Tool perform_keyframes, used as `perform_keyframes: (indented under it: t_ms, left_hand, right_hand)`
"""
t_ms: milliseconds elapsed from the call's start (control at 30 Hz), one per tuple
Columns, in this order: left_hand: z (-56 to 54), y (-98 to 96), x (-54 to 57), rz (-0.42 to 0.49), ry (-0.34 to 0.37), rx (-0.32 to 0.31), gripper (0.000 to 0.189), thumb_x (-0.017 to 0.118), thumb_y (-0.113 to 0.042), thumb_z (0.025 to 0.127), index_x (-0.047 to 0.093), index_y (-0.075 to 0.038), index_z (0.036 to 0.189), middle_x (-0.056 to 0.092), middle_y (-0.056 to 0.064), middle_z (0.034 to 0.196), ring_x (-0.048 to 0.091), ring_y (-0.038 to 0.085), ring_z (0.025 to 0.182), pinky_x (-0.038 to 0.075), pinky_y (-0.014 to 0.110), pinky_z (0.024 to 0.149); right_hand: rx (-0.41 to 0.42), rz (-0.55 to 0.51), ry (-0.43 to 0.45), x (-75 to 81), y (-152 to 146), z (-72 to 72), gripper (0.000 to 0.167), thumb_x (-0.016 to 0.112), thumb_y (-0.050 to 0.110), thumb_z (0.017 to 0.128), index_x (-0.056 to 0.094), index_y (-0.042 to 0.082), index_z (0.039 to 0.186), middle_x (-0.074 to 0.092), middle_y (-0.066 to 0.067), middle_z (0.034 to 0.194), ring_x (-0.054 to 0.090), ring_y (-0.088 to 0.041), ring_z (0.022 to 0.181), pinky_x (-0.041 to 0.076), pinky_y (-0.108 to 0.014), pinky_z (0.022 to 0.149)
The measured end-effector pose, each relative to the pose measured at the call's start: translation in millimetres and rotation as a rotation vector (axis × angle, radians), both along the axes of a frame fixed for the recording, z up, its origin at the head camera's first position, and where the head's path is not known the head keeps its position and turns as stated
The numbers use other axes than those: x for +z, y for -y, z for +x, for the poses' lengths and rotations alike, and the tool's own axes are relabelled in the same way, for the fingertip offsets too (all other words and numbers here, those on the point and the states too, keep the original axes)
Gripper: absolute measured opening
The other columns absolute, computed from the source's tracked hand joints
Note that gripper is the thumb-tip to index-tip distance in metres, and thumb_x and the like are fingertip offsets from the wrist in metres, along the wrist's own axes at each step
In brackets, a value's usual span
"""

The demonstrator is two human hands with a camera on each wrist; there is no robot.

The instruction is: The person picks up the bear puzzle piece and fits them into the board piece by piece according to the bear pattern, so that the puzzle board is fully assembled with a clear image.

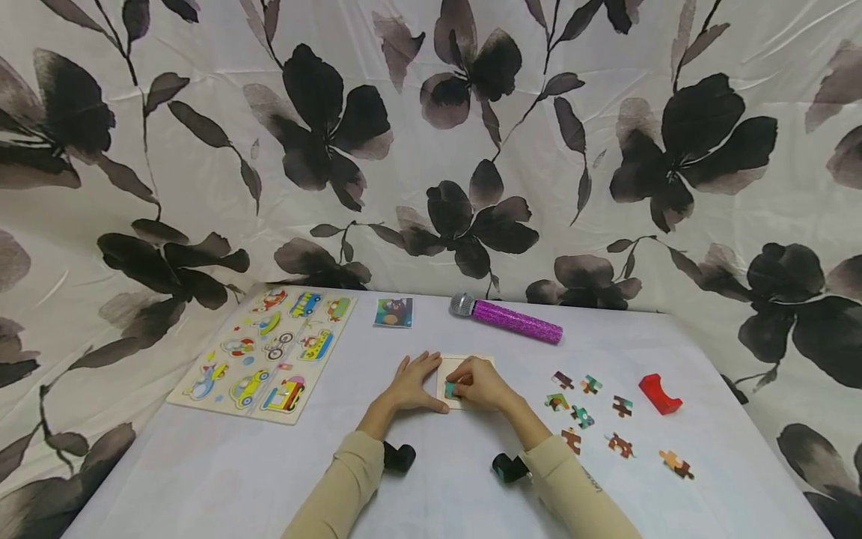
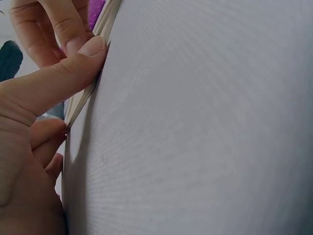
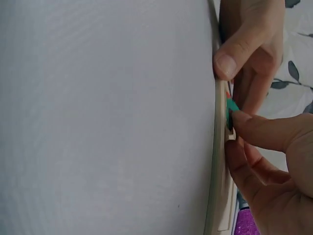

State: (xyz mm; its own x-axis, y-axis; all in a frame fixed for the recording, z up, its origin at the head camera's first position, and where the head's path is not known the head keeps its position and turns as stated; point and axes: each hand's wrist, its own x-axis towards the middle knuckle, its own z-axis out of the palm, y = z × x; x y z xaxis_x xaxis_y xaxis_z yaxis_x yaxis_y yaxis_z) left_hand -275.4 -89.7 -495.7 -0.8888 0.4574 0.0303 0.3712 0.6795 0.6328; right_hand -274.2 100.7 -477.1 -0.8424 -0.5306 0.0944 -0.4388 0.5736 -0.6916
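A small pale wooden puzzle tray (image 1: 443,362) lies flat on the white table in front of me. My left hand (image 1: 412,383) holds its left side, with the thumb at the near corner and fingers at the far one; the left wrist view shows the thumb (image 2: 73,73) on the tray's edge. My right hand (image 1: 481,382) pinches a teal jigsaw piece (image 3: 231,106) between thumb and fingers, tilted over the tray's near left corner. The right hand covers much of the tray in the head view.
Several loose jigsaw pieces (image 1: 582,416) lie to the right, beside a red arched block (image 1: 660,394). Behind the tray are a purple glitter microphone (image 1: 515,320) and a small picture card (image 1: 393,313). A wooden vehicle puzzle board (image 1: 259,355) occupies the left.
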Motion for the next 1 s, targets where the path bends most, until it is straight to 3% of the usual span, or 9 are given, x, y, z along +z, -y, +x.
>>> perform_keyframes:
  t_ms: [167, 333, 533, 767, 900, 1000]
  left_hand:
    - [0.3, 0.2, 0.9, 0.007, 0.002, 0.006, 0.096, 0.085, -0.032, 0.064, 0.039, 0.005, 0.139, 0.035, 0.016, 0.148, 0.022, 0.034, 0.14, 0.003, 0.054, 0.115]
    - [1.1, 0.3, 1.1, 0.016, -0.004, 0.006, 0.096, 0.086, -0.032, 0.063, 0.04, 0.005, 0.139, 0.036, 0.015, 0.148, 0.024, 0.033, 0.14, 0.004, 0.054, 0.115]
    - [0.0, -0.3, 3.4, 0.012, -0.014, 0.001, 0.094, 0.087, -0.031, 0.061, 0.043, 0.007, 0.136, 0.04, 0.018, 0.145, 0.029, 0.037, 0.137, 0.009, 0.057, 0.114]
    - [-5.3, -6.3, 13.4, -0.06, -0.02, 0.026, 0.093, 0.09, -0.033, 0.056, 0.05, 0.005, 0.13, 0.047, 0.019, 0.139, 0.041, 0.039, 0.129, 0.025, 0.056, 0.11]
    - [-6.0, -8.0, 15.7, -0.1, -0.026, 0.026, 0.094, 0.09, -0.035, 0.055, 0.051, 0.005, 0.13, 0.048, 0.019, 0.138, 0.043, 0.039, 0.127, 0.027, 0.057, 0.108]
    - [-6.2, -7.5, 14.8, -0.117, -0.034, 0.028, 0.093, 0.09, -0.036, 0.056, 0.051, 0.005, 0.13, 0.048, 0.018, 0.138, 0.043, 0.039, 0.127, 0.028, 0.056, 0.109]
  right_hand:
    - [0.062, 0.007, -0.058, 1.1, 4, 1.1, 0.019, 0.069, -0.002, 0.079, 0.071, -0.005, 0.097, 0.063, -0.01, 0.09, 0.059, -0.021, 0.085, 0.053, -0.027, 0.075]
    - [0.055, 0.022, -0.11, -0.2, 7, 1.9, 0.02, 0.075, 0.002, 0.076, 0.071, -0.007, 0.093, 0.066, -0.01, 0.083, 0.059, -0.017, 0.076, 0.05, -0.021, 0.066]
    - [0.057, 0.071, -0.186, -0.9, 8, 2.9, 0.014, 0.08, 0.01, 0.072, 0.074, -0.001, 0.08, 0.066, -0.007, 0.082, 0.059, -0.02, 0.082, 0.046, -0.035, 0.081]
    - [0.022, -0.018, -0.079, -4.8, 4, 2.8, 0.013, 0.078, 0.007, 0.074, 0.073, -0.002, 0.082, 0.066, -0.008, 0.08, 0.059, -0.017, 0.075, 0.049, -0.021, 0.067]
    - [-0.025, -0.062, -0.053, -5.9, 3, 4.0, 0.015, 0.079, 0.008, 0.074, 0.072, -0.002, 0.083, 0.071, -0.01, 0.078, 0.063, -0.017, 0.075, 0.051, -0.02, 0.068]
    - [-0.013, -0.083, -0.056, -5.4, 2, 4.8, 0.016, 0.079, 0.009, 0.074, 0.072, -0.003, 0.084, 0.072, -0.01, 0.079, 0.065, -0.017, 0.073, 0.052, -0.02, 0.066]
